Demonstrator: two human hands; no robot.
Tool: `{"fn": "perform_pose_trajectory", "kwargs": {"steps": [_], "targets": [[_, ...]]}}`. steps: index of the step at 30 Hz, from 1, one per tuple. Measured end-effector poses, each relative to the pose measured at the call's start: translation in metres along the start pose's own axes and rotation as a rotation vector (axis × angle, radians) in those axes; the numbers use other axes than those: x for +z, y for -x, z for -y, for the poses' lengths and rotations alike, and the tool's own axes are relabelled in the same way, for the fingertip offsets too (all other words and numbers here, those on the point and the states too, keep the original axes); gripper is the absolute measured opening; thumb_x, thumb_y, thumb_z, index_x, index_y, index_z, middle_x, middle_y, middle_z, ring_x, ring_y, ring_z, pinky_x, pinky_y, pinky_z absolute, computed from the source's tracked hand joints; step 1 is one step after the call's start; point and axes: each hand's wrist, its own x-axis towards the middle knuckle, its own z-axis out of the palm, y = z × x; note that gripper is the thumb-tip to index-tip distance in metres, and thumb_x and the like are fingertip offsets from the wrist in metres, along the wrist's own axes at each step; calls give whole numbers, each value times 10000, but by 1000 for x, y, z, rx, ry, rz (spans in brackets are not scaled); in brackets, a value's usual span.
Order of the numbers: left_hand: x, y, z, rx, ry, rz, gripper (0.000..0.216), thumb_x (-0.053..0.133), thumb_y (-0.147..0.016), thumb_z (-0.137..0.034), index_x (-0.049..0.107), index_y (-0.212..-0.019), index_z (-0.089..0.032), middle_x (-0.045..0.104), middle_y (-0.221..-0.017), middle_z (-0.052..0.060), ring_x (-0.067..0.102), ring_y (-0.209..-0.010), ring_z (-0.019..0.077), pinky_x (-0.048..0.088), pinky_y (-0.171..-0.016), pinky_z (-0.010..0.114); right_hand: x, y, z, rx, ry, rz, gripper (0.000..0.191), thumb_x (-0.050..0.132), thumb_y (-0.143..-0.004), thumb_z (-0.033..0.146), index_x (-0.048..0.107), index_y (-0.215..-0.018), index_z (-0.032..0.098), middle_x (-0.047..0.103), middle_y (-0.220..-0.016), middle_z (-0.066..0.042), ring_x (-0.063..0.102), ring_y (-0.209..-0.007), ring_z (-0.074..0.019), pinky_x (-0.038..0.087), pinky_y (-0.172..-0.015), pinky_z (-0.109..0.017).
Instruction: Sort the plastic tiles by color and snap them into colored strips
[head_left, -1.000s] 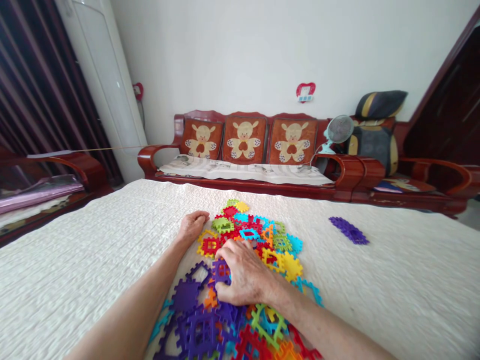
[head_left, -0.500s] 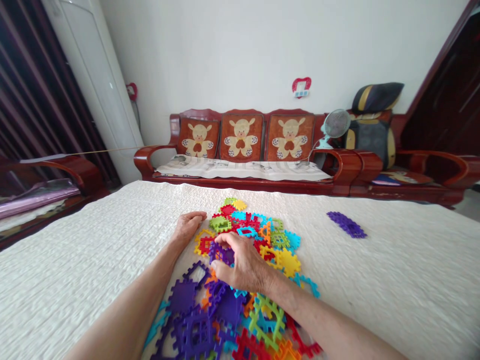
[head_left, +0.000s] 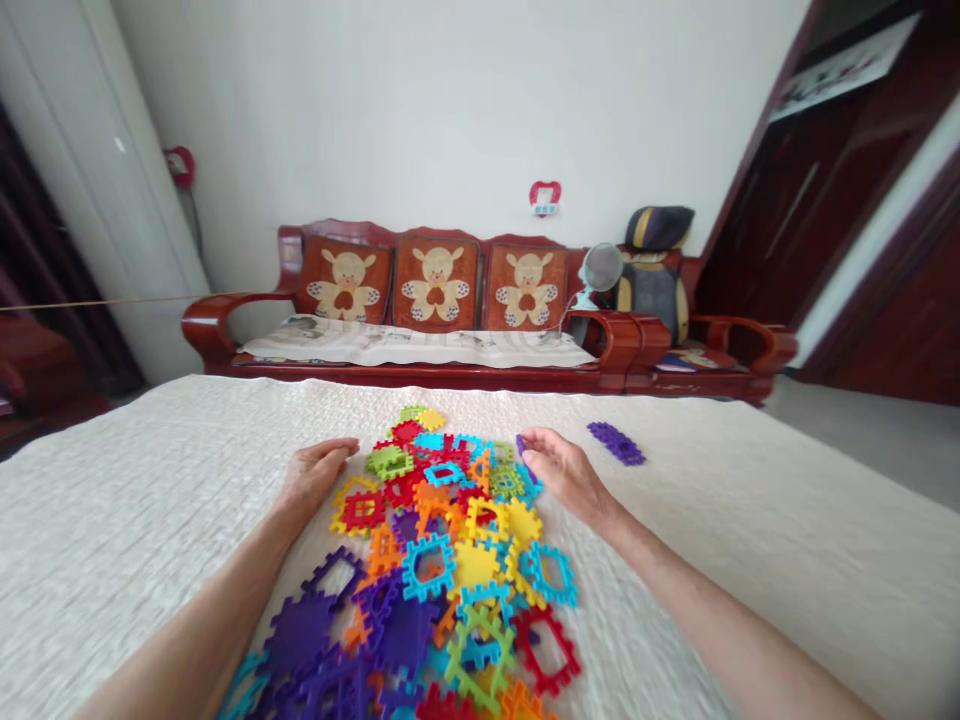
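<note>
A purple interlocking plastic tile [head_left: 520, 446] is pinched between the thumb and fingers of my right hand [head_left: 566, 478], just over the right side of the pile. Most of that tile is hidden by the fingers. My left hand [head_left: 319, 474] rests on the cloth at the pile's left edge, fingers stretched out and holding nothing. Between my arms lies a heap of colourful notched tiles, among them a blue frame [head_left: 411, 572], a yellow tile [head_left: 475, 566], a red frame [head_left: 556, 668] and a purple plate [head_left: 300, 632]. Farther right, apart from the heap, sits a purple group of tiles [head_left: 616, 443].
A cream quilted cloth [head_left: 675, 540] covers the table. Behind it stands a wooden sofa [head_left: 427, 375] with bear cushions [head_left: 438, 283], plus a small fan [head_left: 601, 268] and an armchair with a massage cushion [head_left: 652, 295].
My right hand has lifted a purple tile from the middle of the heap and carried it right. My left hand stays beside the heap. The view has turned rightward.
</note>
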Motion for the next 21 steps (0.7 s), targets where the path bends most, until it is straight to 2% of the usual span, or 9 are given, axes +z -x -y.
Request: {"fn": "perform_pose_trajectory", "kwargs": {"steps": [5, 7, 9, 11, 15, 21], "targets": [[-4, -3, 3, 16, -103, 36, 305, 585, -576, -360, 728, -801, -212, 731, -894, 29, 648, -792, 208, 530, -664, 277, -92, 14, -54, 214, 240, -386, 358, 500, -743, 426, 601, -964, 163, 680, -903, -72, 624, -830, -196, 483, -759, -314], [-5, -4, 4, 31, -126, 35, 286, 587, -575, -367, 727, -785, -231, 734, -889, 10, 648, -847, 225, 539, -707, 299, -117, 20, -74, 291, 352, -511, 364, 495, -741, 441, 606, -958, 171, 683, -884, -69, 627, -832, -199, 472, -795, -320], [-5, -5, 5, 47, -146, 27, 267, 591, -572, -368, 724, -768, -245, 736, -882, -9, 644, -885, 233, 537, -764, 320, -132, 23, -90, 344, 463, -588, 393, 509, -737, 454, 602, -992, 171, 685, -901, -77, 630, -848, -203, 462, -829, -326], [-7, -6, 6, 60, -163, 32, 243, 593, -575, -372, 721, -752, -265, 737, -864, -31, 641, -909, 236, 518, -836, 345, -138, 23, -102, 360, 557, -611, 427, 526, -735, 464, 592, -1035, 167, 683, -935, -88, 631, -871, -205, 455, -843, -323], [-9, -7, 7, 70, -198, 47, 199, 590, -595, -391, 714, -728, -312, 736, -845, -63, 634, -955, 241, 451, -953, 396, -134, 17, -113, 347, 721, -556, 449, 537, -744, 467, 578, -1077, 168, 671, -974, -89, 617, -910, -204, 445, -833, -309], [-9, -7, 5, 36, -224, 62, 208, 600, -559, -396, 716, -714, -320, 735, -821, -71, 639, -943, 245, 455, -954, 391, -125, 7, -124, 351, 863, -447, 413, 513, -781, 455, 577, -1060, 159, 644, -977, -101, 590, -922, -208, 420, -809, -299]]}}
